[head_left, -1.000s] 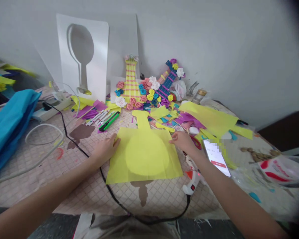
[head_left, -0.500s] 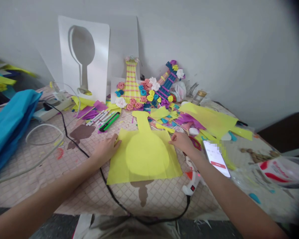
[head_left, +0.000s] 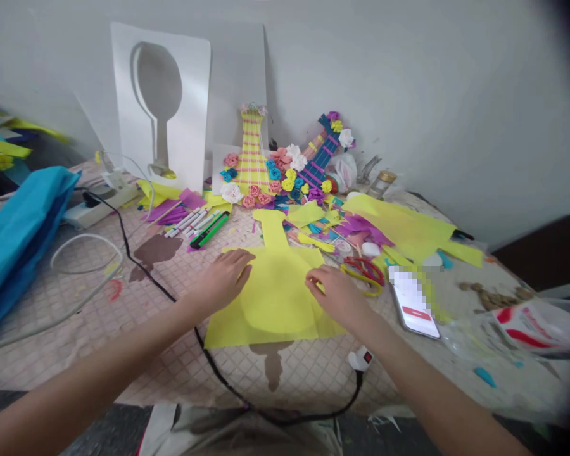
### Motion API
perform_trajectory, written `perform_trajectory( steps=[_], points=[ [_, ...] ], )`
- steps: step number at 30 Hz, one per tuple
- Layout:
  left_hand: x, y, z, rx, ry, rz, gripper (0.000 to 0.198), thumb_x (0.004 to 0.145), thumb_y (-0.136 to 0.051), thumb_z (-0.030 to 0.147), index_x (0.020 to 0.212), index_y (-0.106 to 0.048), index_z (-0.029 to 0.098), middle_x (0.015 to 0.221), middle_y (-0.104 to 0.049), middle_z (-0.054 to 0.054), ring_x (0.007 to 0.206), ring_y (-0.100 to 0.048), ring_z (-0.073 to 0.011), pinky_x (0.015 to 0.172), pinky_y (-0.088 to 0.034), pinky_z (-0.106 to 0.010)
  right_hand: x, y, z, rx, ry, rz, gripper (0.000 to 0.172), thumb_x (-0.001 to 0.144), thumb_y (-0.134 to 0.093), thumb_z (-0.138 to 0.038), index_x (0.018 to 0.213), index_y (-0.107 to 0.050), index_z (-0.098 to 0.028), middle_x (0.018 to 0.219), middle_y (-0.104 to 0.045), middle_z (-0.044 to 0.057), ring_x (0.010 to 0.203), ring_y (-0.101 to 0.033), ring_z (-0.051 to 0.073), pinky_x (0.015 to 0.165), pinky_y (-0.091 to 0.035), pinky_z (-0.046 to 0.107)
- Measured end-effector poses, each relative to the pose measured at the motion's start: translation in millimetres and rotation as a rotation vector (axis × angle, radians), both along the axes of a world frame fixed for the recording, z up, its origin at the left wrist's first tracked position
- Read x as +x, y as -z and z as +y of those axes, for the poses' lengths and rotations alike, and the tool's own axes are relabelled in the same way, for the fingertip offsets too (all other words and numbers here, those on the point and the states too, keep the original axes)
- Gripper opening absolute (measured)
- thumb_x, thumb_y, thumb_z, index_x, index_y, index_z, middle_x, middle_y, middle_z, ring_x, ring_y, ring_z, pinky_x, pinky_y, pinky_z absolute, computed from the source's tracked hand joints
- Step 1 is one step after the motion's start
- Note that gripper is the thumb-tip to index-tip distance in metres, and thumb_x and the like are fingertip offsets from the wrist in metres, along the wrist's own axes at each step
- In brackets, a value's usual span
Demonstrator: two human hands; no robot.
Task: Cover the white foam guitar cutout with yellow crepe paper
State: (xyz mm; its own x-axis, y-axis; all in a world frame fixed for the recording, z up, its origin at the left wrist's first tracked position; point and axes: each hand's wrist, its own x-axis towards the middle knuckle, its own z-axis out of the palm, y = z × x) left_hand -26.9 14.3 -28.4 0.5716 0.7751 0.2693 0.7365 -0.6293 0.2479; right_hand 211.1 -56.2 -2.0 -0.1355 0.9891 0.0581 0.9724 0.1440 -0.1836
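A thin yellow sheet (head_left: 228, 329) lies on the table under a yellow bottle-shaped piece (head_left: 275, 304), whose narrow neck reaches past the sheet's far edge. My left hand (head_left: 228, 275) rests over the left part of these, palm down, fingers stretched and thumb apart. On the right side, my right hand (head_left: 339, 292) has curled fingers, with thumb and forefinger pinched at the yellow sheet; a crease runs down from there. Just right of that hand are red-and-yellow-handled scissors (head_left: 365, 275). A white glue gun (head_left: 360, 360) is mostly hidden under my right forearm.
Markers (head_left: 187, 221) and a green cutter (head_left: 209, 229) lie beyond my left hand. Decorated guitar shapes (head_left: 251, 152) stand at the wall beside a cut-out white board (head_left: 194, 114). A phone (head_left: 415, 304) lies right. A black cord (head_left: 218, 380) crosses the front.
Both hands have moved inward from the sheet's side edges over its middle. The left fingers have stretched out. The right forearm now covers more of the glue gun, and the scissors show more.
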Motion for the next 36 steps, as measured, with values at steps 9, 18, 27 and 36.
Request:
perform_trajectory(
  steps=[9, 18, 27, 36],
  points=[
    [-31.2, 38.2, 13.1, 0.076, 0.12, 0.141, 0.048, 0.091, -0.026, 0.033, 0.129, -0.039, 0.007, 0.133, -0.044, -0.014, 0.124, -0.036, -0.0231, 0.105, -0.026, -0.04, 107.7, -12.7, -17.8, -0.018, 0.389, 0.027, 0.017, 0.075, -0.051, -0.022, 0.08, -0.067, -0.02, 0.079, -0.069, 0.004, 0.073, -0.062, 0.019, 0.064, -0.042, 0.027],
    [-48.1, 63.4, 16.3, 0.042, 0.08, 0.166, 0.052, 0.089, -0.027, 0.04, 0.132, -0.036, 0.012, 0.137, -0.04, -0.011, 0.127, -0.033, -0.0228, 0.106, -0.023, -0.044, 140.7, 6.4, -30.8, -0.197, 0.428, -0.043, 0.013, 0.072, -0.056, -0.017, 0.07, -0.069, -0.019, 0.072, -0.07, 0.002, 0.069, -0.064, 0.016, 0.06, -0.042, 0.022],
    [-49.6, 63.6, 14.2, 0.031, 0.065, 0.145, 0.053, 0.088, -0.028, 0.041, 0.131, -0.039, 0.011, 0.138, -0.038, -0.013, 0.129, -0.03, -0.0242, 0.106, -0.024, -0.044, 145.5, 13.3, 78.7, -0.15, 0.553, -0.161, 0.026, 0.086, -0.05, -0.033, 0.105, -0.056, -0.015, 0.105, -0.059, 0.007, 0.09, -0.058, 0.018, 0.078, -0.048, 0.039],
    [-50.1, 61.7, 11.6, 0.037, 0.045, 0.091, 0.048, 0.087, -0.033, 0.04, 0.124, -0.048, 0.014, 0.14, -0.035, -0.012, 0.13, -0.027, -0.0263, 0.103, -0.03, -0.045, 160.4, 38.4, 100.6, -0.189, 0.552, -0.194, 0.031, 0.085, -0.052, -0.031, 0.112, -0.051, -0.015, 0.112, -0.055, 0.008, 0.093, -0.057, 0.02, 0.078, -0.049, 0.04]
  ],
)
